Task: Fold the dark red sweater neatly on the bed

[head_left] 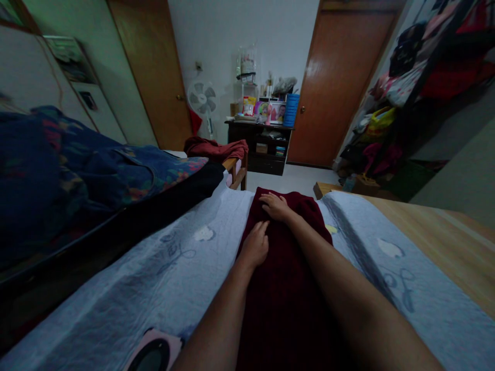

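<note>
A dark red cloth [286, 288] lies lengthwise over a light blue-grey bedsheet [216, 257]; its exact kind is unclear. Near its far end my right hand [275, 206] rests flat on it, fingers spread and pointing left. My left hand [255, 245] lies on the left part of the cloth, just nearer to me, its fingers stretched forward and slightly bent. Neither hand appears to grip anything. The near end of the cloth runs down between my forearms into shadow.
A pink device with a round black part [154, 353] lies at the bottom left. Blue floral fabric [96, 159] is heaped on the left. Bare wooden boards [433, 221] show at right. Beyond stand a fan [201, 98], a dark cabinet [257, 152] and a door [344, 82].
</note>
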A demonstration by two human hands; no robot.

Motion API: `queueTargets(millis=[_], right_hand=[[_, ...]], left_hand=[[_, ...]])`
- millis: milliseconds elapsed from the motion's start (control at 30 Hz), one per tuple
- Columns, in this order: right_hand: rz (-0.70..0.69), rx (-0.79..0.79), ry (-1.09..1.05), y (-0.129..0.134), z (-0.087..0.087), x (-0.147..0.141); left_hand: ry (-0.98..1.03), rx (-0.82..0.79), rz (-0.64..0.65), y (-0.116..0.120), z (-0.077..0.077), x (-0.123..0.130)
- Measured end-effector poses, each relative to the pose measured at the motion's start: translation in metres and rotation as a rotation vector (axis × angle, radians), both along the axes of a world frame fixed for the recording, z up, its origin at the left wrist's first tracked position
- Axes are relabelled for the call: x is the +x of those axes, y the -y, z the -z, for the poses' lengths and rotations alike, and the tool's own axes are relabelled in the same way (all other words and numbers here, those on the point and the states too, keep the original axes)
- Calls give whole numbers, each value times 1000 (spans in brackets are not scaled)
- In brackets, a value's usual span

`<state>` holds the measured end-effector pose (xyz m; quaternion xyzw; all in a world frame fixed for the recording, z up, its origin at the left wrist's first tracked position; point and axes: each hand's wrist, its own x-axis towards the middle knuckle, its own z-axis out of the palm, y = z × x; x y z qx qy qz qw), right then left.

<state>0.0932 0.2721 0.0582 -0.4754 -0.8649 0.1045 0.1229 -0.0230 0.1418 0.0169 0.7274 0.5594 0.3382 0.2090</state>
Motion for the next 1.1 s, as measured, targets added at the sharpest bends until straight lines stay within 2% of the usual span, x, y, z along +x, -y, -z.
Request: queueTargets(millis=[167, 400, 500, 700, 933, 1100], right_hand=[[168, -119, 77, -3, 19, 9], [265, -91, 72, -5, 29, 10], [270, -35, -8, -6, 36, 11], [266, 58, -449, -15, 46, 26], [198, 37, -540, -17, 43, 49], [183, 10, -433, -14, 40, 44]], left_hand=[[-49, 5, -22, 0, 0, -1], [-41, 17, -28, 0, -1, 0], [-36, 7, -30, 1, -3, 0], [-27, -5, -32, 4, -8, 1], [13, 3, -16, 6, -10, 2], [60, 66, 22, 6, -8, 1]])
